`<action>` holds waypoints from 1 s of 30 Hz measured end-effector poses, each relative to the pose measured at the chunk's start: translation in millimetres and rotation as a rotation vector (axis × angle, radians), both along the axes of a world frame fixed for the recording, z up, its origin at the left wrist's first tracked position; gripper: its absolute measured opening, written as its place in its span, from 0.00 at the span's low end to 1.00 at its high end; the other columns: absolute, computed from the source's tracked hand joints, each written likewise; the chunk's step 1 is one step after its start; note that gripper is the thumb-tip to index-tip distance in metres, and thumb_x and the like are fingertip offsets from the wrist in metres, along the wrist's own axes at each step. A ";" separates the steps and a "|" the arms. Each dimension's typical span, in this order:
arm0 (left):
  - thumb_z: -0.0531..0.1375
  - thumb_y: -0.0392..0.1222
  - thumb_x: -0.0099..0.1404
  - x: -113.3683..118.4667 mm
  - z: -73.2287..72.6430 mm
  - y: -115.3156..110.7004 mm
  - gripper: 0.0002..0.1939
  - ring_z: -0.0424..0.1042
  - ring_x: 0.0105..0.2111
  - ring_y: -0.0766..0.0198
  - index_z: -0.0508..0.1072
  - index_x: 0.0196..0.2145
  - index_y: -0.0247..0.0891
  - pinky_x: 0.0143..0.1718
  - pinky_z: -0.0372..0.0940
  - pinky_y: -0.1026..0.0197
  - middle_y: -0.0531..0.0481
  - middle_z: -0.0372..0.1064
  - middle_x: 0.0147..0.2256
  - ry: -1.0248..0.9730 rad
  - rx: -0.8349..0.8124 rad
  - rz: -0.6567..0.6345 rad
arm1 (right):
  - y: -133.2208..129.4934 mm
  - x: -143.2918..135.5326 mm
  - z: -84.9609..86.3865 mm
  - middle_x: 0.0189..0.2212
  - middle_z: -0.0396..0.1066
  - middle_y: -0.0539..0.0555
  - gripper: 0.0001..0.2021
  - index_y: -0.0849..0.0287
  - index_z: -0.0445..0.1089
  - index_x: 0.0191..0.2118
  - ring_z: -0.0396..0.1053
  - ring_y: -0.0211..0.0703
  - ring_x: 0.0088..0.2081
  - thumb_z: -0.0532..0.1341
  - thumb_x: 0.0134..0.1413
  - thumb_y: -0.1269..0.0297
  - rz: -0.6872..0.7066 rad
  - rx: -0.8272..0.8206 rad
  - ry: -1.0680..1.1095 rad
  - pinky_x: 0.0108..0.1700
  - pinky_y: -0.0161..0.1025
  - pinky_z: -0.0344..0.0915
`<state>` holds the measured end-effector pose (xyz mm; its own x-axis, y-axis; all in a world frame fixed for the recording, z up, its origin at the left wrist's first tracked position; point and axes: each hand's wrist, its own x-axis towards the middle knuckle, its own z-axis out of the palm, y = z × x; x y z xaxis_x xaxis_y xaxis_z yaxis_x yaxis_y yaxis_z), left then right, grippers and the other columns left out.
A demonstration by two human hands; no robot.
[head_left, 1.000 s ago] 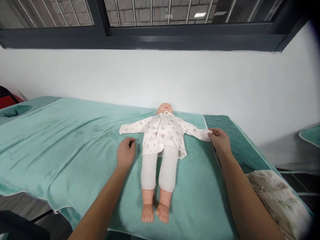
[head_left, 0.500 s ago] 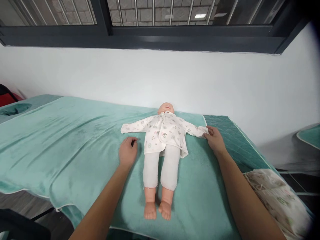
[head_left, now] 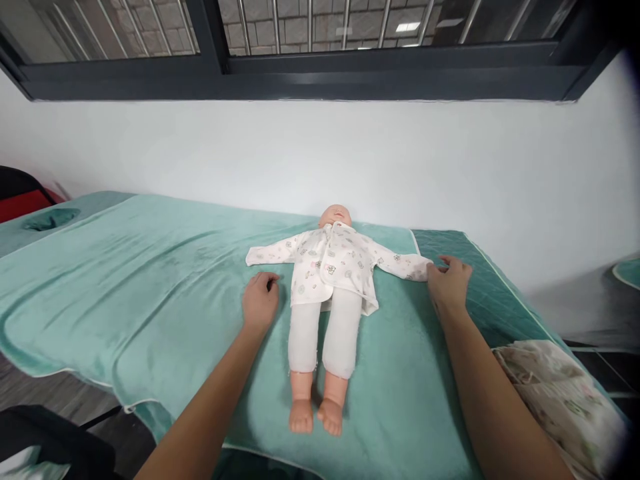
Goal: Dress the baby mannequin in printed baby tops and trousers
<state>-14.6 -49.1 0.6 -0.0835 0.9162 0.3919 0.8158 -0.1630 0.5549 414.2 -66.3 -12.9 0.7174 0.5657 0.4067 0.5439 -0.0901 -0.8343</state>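
A baby doll lies on its back on a green sheet, its arms spread and its feet toward me. It wears a white printed jacket, closed at the front, over white leggings or cloth legs. My right hand pinches the cuff of the sleeve on the right side and holds it out straight. Beside the jacket's left edge, below the other sleeve, my left hand rests on the sheet with its fingers curled, apparently holding nothing.
The green sheet spreads over the bed, with a darker quilted part at the right. Crumpled printed white cloth lies at the right edge. Behind stand a white wall and a dark window frame. A black object is at lower left.
My right hand has moved outward to the right with the cuff, and that sleeve is stretched longer and straighter. My left hand stays nearly where it was. The view has shifted slightly.
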 end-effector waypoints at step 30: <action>0.43 0.40 0.69 -34.7 4.6 87.2 0.30 0.53 0.66 0.50 0.54 0.68 0.33 0.66 0.43 0.35 0.37 0.54 0.67 0.281 -0.134 0.065 | -98.3 -154.4 5.2 0.46 0.67 0.58 0.18 0.54 0.67 0.51 0.70 0.51 0.43 0.54 0.54 0.69 0.315 -0.207 -0.403 0.43 0.47 0.68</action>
<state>-49.3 38.1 5.2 -0.0495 0.9575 0.2842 0.9465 -0.0459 0.3194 259.8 -164.6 -7.7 0.3112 0.8249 0.4719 0.8437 -0.0113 -0.5367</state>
